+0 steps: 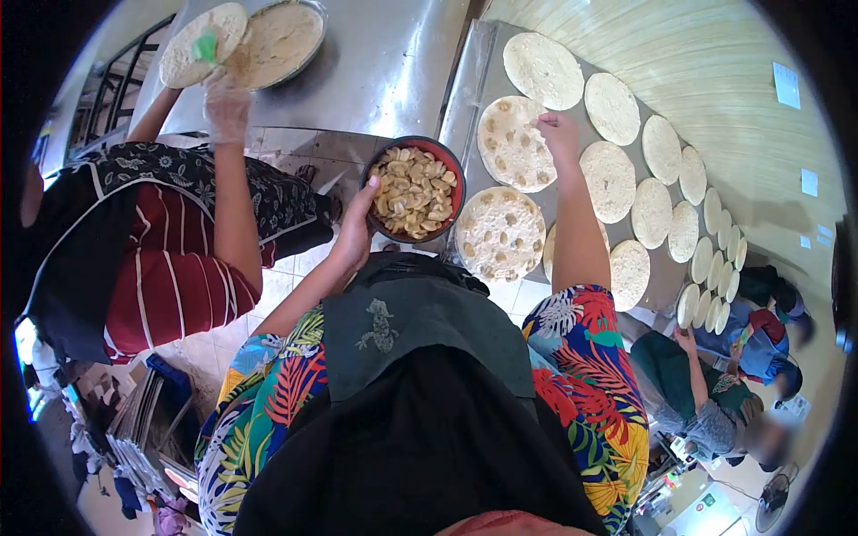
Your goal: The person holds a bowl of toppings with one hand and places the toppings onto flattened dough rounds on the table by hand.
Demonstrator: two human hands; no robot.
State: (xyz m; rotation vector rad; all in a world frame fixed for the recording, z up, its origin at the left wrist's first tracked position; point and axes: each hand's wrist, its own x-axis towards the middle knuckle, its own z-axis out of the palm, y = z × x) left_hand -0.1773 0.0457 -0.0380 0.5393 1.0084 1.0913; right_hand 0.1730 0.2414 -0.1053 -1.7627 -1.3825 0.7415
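My left hand [359,221] grips the side of a black bowl with a red inside [459,192], its thumb over the rim. Sliced mushrooms [415,193] fill the bowl. Over the right edge of a round flat base [517,145] dotted with mushroom slices is my right hand [556,134]. Its fingers are pinched together, and what they hold is too small to make out. Just below lies another base [500,234], also dotted with slices. Pale bases without slices, such as the one at the top [542,71], lie to the right.
Many more bases [651,213] run along the long metal table [478,98]. At the left, a co-worker's gloved hand [227,109] is by a base and a green brush [206,46], beside a pan [319,40] of light paste. Other people [715,402] stand at the lower right.
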